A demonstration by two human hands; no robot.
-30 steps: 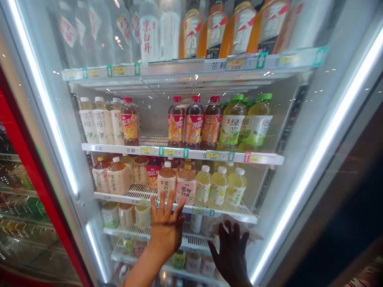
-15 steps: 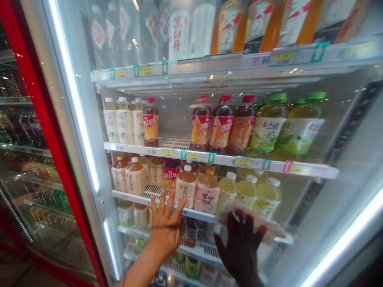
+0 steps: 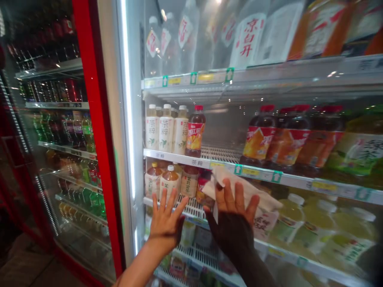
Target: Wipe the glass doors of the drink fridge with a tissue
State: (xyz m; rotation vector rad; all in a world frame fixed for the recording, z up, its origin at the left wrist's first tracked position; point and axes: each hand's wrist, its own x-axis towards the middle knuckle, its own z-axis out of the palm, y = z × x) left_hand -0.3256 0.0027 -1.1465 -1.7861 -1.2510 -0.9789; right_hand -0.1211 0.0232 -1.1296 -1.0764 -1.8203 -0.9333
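Person's L hand (image 3: 165,224), view's 7 o'clock: fingers splayed wide. R hand (image 3: 232,225), 5 o'clock: also spread wide, w/ 1 cloth (image 3: 263,196) under fingers, toward its 1 o'clock. 3 front-row yellow-green btls (image 3: 316,224), approx. 4 o'clock.

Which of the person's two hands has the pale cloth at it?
The right hand: its spread fingers lie over the pale cloth. The left hand is also spread, but no cloth shows at it.

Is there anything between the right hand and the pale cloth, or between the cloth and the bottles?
Nothing visible separates the right hand from the pale cloth. Between the cloth and the bottles stands the reflective glass door.
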